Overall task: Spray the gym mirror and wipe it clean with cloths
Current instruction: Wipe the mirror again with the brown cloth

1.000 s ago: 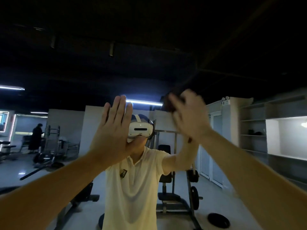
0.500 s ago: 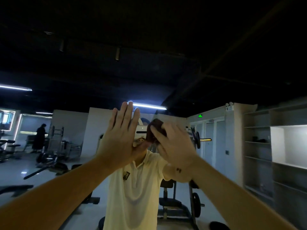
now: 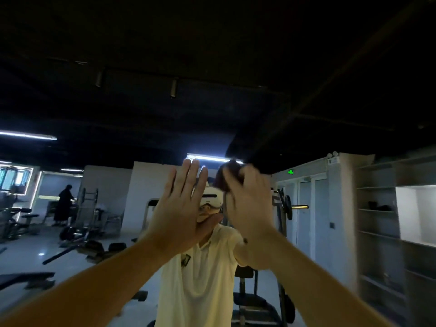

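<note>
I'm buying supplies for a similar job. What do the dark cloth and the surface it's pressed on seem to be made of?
The cloth in the right hand looks like soft, matte dark fabric, bunched in the grip; blur hides its weave. The mirror looks like smooth, glossy glass: it reflects the person clearly.

Seen in reflection, the person wears a pale cream short-sleeved polo shirt [image 3: 200, 286] with an open collar. A small dark clip-on device [image 3: 185, 259] hangs on the chest beside the placket. A white headset [image 3: 211, 197] with a dark front strip covers the eyes. The left forearm [image 3: 94, 286] and the right forearm [image 3: 318, 279] are bare. A small dark mark [image 3: 245, 240] shows at the wrist of the right grip [image 3: 247, 204].
</note>
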Demonstrator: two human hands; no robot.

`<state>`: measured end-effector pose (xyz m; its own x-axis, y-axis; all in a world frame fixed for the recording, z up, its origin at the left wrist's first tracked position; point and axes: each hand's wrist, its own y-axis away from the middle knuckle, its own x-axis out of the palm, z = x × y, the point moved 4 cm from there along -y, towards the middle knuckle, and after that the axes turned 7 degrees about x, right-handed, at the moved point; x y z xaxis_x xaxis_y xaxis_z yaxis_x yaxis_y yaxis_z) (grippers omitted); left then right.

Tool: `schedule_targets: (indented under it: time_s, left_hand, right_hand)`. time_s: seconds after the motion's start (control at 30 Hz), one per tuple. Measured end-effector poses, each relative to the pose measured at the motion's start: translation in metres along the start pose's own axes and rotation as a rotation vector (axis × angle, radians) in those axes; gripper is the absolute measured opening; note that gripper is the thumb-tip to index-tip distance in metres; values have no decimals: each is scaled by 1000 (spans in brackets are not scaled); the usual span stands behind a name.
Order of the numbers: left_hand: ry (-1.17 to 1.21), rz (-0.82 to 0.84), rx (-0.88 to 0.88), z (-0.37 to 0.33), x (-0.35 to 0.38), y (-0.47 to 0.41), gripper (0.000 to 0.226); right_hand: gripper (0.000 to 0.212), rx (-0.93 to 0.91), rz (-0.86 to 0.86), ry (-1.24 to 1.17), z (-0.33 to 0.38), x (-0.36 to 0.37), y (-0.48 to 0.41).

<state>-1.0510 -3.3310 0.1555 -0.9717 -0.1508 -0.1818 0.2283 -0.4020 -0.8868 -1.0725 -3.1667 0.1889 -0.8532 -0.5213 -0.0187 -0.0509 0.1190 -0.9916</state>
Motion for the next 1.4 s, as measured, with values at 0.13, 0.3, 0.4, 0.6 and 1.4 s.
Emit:
schedule_targets:
  time_s: [0.13,0.3,0.4,0.6,1.4]
  left_hand:
    - [-19,100,71,2,-5,22,100]
    - [-86,166,129,33,-21,35,88]
    - [-120,170,27,64,-25,57,85]
    - [-125,130,-114,93,-11,89,89]
    - [-47,31,-99,88,-7,91,85]
  right_hand:
    - [65,-251,143,70,-11,-10,45]
    - [63,-78,145,142,-37,-16,-43]
    - [55,146,-5,178,-38,-13,-108]
    - [57,226,-92,17,25,10,-77]
    - [51,-199,116,-109,116,21,-1]
